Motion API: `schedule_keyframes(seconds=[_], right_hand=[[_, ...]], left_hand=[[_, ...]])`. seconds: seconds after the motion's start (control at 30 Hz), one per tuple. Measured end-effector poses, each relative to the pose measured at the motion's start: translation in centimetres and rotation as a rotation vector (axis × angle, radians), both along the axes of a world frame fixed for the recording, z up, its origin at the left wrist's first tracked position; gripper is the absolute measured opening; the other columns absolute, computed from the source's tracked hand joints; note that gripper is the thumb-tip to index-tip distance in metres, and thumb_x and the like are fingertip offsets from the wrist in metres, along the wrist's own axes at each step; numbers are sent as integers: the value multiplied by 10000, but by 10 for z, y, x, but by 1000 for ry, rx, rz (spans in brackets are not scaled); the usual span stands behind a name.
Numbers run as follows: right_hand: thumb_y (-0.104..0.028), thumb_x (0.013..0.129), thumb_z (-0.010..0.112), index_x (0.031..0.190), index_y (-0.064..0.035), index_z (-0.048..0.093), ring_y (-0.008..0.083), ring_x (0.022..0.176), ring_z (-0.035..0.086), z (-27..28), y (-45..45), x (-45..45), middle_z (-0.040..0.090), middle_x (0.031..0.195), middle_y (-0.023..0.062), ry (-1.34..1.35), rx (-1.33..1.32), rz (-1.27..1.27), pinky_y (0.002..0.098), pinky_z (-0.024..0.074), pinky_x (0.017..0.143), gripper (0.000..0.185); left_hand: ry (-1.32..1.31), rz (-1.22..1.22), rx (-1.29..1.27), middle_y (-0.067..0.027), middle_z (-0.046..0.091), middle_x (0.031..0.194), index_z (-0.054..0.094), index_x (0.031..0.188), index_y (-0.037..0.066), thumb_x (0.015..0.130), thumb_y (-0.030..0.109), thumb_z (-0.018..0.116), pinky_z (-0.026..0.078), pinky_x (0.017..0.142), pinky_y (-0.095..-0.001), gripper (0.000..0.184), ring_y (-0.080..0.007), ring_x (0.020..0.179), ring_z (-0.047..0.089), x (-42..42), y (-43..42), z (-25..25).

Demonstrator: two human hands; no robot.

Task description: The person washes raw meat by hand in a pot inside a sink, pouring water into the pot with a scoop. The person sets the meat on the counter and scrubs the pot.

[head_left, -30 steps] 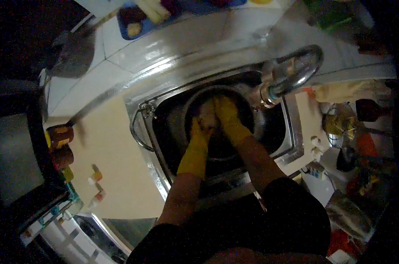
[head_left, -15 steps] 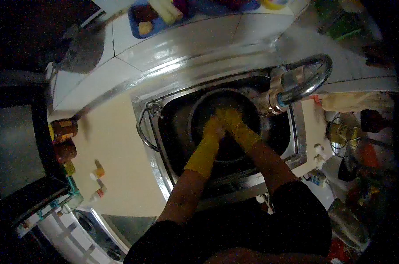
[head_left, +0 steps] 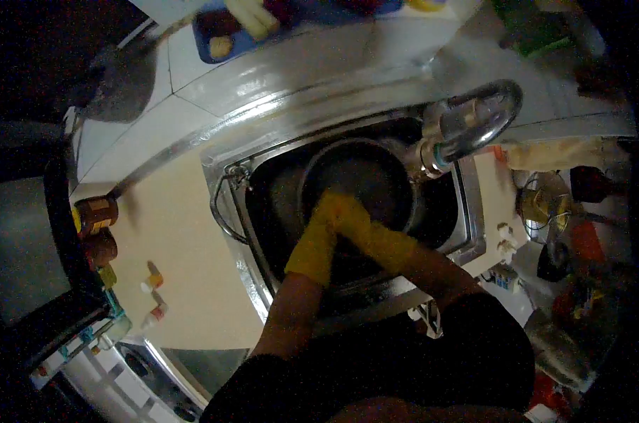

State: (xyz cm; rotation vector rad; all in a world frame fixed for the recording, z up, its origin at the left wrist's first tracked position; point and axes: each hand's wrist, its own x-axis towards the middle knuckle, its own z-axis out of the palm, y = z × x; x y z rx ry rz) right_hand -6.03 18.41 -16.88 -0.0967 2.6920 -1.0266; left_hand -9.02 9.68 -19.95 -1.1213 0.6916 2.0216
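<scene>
Both hands wear yellow gloves and meet over the near left part of a dark round pan point(head_left: 362, 166) inside the sink point(head_left: 443, 204). My left hand point(head_left: 326, 215) presses against my right hand point(head_left: 351, 218), with the fingers bunched together. The picture is too dark and blurred to show whether anything is between them. The inside of the pan looks dark and wet. Above the sink's right side curves the metal faucet point(head_left: 474, 130).
A blue tray point(head_left: 238, 48) with food pieces lies beyond the sink. Jars point(head_left: 97, 217) and a small bottle point(head_left: 152, 282) stand on the left counter. A wire basket point(head_left: 543, 201) and utensils are at the right. A metal handle point(head_left: 226, 211) stands at the sink's left rim.
Both hands have drawn back from the pan's middle toward its near left edge and come together. More of the pan's inside shows. The view has shifted slightly.
</scene>
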Motion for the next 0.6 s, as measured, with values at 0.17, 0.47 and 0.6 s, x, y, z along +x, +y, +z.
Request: schedule_keyframes(seconds=[0.17,0.47,0.6], right_hand=[[-263,912,442,1025,-41,650,395,944,621,-50,41,-52,665,932,199,-35,49,-90,464,496,837,325],[-352,908,542,1177,-54,589,297,1065,567,-3,39,-1,603,1135,154,-170,-428,-147,400,454,917,404],[-403,924,542,1214,-82,564,220,1047,556,57,50,26,592,1120,109,-314,-758,-200,351,458,894,433]], left_hand=[[128,-21,-82,-127,526,1278,498,1268,107,907,533,462,475,910,-472,560,-306,1112,541,-3,10,-38],[-99,4,-59,-94,557,1236,536,1243,119,910,525,458,470,908,-490,531,-308,1104,544,15,-14,70],[-102,10,77,-81,545,1253,519,1257,115,907,472,476,454,933,-490,502,-304,1123,529,32,-15,23]])
